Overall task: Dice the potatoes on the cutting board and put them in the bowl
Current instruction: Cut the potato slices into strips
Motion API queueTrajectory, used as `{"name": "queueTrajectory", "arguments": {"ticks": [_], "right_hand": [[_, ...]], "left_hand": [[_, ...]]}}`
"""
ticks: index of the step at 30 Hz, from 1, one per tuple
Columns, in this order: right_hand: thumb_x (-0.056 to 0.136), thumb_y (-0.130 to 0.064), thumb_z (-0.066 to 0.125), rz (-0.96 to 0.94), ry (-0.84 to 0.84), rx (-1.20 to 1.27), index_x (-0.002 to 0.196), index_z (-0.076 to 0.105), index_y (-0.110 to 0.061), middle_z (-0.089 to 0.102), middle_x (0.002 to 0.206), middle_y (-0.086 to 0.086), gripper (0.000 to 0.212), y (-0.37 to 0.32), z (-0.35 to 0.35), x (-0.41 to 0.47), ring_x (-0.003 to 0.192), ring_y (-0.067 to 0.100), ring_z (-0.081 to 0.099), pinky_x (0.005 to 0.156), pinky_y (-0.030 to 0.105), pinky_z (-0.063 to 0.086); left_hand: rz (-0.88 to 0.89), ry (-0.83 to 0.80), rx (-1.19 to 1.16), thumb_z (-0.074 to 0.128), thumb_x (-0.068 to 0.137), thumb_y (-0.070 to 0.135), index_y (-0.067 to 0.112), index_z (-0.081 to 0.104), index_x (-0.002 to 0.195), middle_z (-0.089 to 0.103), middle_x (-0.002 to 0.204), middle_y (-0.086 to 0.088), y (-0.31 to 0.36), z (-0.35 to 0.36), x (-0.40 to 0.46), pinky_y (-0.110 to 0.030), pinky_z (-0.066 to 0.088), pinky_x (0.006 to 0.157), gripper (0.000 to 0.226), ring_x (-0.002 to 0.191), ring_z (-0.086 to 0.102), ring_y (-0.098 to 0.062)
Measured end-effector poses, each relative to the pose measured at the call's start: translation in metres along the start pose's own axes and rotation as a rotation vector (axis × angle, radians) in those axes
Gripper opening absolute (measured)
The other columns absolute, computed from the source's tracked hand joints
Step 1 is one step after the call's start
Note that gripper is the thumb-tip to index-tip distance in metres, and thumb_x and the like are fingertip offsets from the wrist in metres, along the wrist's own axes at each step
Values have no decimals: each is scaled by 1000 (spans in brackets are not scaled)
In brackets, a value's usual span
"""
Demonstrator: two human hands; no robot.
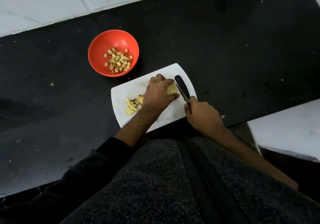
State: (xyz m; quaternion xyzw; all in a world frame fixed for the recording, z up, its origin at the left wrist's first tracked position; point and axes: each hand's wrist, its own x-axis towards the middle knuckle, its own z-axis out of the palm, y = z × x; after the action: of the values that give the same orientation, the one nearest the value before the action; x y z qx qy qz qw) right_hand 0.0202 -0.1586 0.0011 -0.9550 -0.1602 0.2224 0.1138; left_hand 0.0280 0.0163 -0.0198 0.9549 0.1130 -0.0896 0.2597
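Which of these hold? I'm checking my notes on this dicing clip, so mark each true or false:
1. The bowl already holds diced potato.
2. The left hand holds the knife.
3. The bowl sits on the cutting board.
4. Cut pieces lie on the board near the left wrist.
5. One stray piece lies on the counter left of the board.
1. True: the red bowl holds potato cubes.
2. False: the right hand grips the knife; the left hand holds a potato piece.
3. False: the bowl stands on the black counter, apart from the white cutting board.
4. True: cut pieces lie there.
5. True: a stray piece lies there.
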Motion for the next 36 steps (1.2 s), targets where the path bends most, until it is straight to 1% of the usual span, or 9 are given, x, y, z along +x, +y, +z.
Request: {"name": "queueTrajectory", "arguments": {"ticks": [7,13,16,21,25,28,31,34,36], "right_hand": [[104,-39,34,10,-14,17,96,35,-22,48,79,2,19,-2,-4,0,72,28,50,64,36,38],[104,-40,34,-18,17,30,96,37,-22,48,73,-1,20,-1,-2,-1,65,24,48,60,34,37],[104,-41,34,-59,61,49,97,38,-22,51,72,-2,21,-2,0,-2,62,22,52,57,34,39],[104,-39,34,-84,55,82,94,37,-21,45,66,-6,20,-6,3,-2,55,17,44,57,34,35],[105,-37,33,-102,23,109,94,38,-19,46,65,-4,22,-8,7,-2,55,19,44,57,34,35],[105,-37,33,-121,11,114,96,37,-18,46,66,-3,22,-11,10,-3,56,23,43,57,35,34],[105,-37,33,-127,0,128,96,37,-19,44,64,-4,21,-13,11,-3,53,18,40,56,34,31],[105,-39,34,-115,21,160,95,38,-19,47,64,-4,23,-12,12,-3,52,12,43,54,33,33],[105,-39,34,-109,32,167,94,39,-19,48,64,-5,23,-11,12,-3,52,11,44,54,33,34]], "left_hand": [[22,-85,-204,86,73,40,19,66,126,62,119,-2,-2,-4,-4,-38,53,91,60,107,57,-18],[33,-74,-329,89,72,31,18,67,117,65,111,1,-2,-8,-13,-28,56,83,51,95,62,-10],[54,-47,-332,85,75,21,13,67,117,66,110,-2,-3,-8,-17,-31,58,85,46,95,64,-13],[29,19,-296,73,82,6,12,68,119,67,115,-3,-8,-7,-18,-29,54,92,38,101,64,-15],[-26,50,-258,73,86,4,13,68,122,66,121,-4,-13,-10,-14,-29,52,96,37,106,62,-16],[1,63,-219,72,87,2,12,67,125,66,124,-4,-13,-10,-13,-26,49,98,40,110,61,-17],[37,70,-148,69,88,1,12,67,126,67,126,-4,-12,-8,-14,-29,48,101,41,114,60,-19],[75,119,-157,72,86,2,11,70,121,71,116,-5,-8,-8,-20,-32,51,94,36,105,63,-19],[51,169,-205,72,87,6,11,72,115,73,107,-3,-3,-7,-28,-28,53,86,29,94,65,-15]]}}
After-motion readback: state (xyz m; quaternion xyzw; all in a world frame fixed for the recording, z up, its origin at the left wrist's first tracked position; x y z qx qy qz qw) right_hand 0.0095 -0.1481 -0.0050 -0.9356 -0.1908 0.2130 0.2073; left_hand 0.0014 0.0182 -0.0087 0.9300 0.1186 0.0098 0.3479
